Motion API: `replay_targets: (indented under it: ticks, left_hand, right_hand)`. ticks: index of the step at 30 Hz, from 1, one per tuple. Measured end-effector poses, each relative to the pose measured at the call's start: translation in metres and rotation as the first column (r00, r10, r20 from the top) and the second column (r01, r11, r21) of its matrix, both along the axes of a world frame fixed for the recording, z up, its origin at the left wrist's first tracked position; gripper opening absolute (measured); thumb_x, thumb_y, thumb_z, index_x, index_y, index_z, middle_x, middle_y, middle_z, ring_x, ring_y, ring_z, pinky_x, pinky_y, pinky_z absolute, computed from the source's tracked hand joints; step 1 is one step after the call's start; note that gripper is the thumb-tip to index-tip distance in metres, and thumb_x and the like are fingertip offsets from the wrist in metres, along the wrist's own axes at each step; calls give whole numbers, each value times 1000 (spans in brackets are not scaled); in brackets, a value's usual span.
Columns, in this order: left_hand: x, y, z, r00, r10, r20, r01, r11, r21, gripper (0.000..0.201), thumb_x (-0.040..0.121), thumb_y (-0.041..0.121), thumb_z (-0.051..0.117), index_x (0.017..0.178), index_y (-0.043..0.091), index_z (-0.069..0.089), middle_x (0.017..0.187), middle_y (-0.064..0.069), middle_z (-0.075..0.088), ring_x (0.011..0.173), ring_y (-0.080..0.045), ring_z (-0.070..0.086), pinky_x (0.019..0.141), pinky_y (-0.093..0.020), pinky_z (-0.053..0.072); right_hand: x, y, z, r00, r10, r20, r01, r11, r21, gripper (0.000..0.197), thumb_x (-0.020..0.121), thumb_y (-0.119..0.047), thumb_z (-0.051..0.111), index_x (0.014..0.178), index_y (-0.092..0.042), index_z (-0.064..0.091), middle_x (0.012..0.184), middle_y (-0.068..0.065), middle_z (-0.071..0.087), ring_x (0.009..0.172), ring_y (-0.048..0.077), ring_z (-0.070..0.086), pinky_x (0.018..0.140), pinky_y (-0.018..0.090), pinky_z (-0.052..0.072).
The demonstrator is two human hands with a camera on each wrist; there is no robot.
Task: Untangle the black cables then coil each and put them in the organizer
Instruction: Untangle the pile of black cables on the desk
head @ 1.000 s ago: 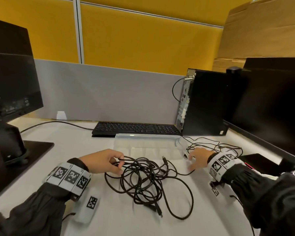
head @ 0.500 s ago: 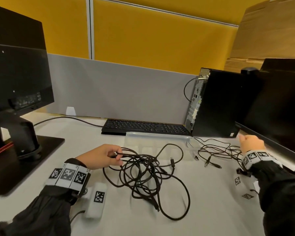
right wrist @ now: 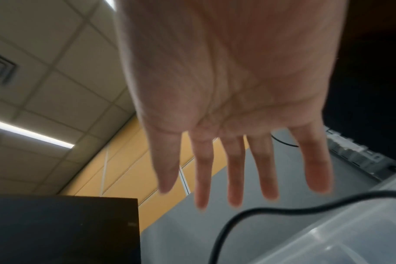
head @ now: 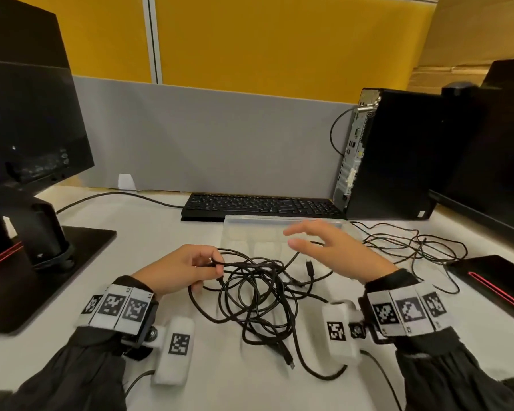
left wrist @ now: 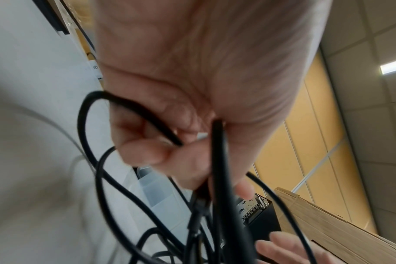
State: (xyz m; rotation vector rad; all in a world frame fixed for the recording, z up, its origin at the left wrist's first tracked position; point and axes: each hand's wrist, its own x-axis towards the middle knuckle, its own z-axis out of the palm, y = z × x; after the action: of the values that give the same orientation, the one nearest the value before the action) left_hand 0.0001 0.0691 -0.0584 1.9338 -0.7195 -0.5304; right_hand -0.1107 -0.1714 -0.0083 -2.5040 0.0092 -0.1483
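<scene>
A tangle of black cables (head: 258, 295) lies on the white desk in front of me. My left hand (head: 184, 269) pinches a strand at the tangle's left edge; the left wrist view shows the fingers curled round black cables (left wrist: 217, 160). My right hand (head: 324, 247) hovers above the tangle's right side with straight, spread fingers (right wrist: 235, 169) and holds nothing. The clear plastic organizer (head: 250, 232) sits just behind the tangle, in front of the keyboard; its corner (right wrist: 339, 237) shows in the right wrist view with one cable (right wrist: 237, 218) running past it.
A black keyboard (head: 258, 204) and a PC tower (head: 392, 155) stand behind the organizer. Thin black wires (head: 407, 244) sprawl at the right. Monitors stand left (head: 27, 123) and right (head: 493, 161), with their bases (head: 72, 250) on the desk.
My right hand swung from the far right, near the monitor, back over the tangle with fingers spread. The left hand kept its hold on the cable. The view shifted slightly.
</scene>
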Motion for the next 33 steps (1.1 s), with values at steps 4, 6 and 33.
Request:
replay_targets:
  ticks: [4,6,33]
  left_hand:
    - [-2,-2,3,998,56,28,-52,991,-123,11,89,6,58,83,12,64,66,7,64,44,-3,40,45,-14,34]
    - [-3,-3,5,994,92,54,-78,974,-213,19,88,1,57,77,14,64,63,10,62,47,-2,43,45,-13,35]
    - [-11,-2,15,1000,-25,11,27,805,-592,50,59,12,63,107,21,59,70,1,52,68,-10,53,66,-19,47]
  right_hand:
    - [2,6,-9,990,66,-125,-67,998,2,32,91,-45,51,119,-31,57,107,-11,65,102,4,58,89,20,43]
    - [1,6,-12,984,77,-158,-65,994,83,28,91,-44,52,113,-29,60,94,-5,70,85,8,65,83,22,48]
    - [-9,15,-22,945,-39,326,-212,684,698,10,92,2,49,93,-7,51,86,1,68,96,10,67,70,21,53]
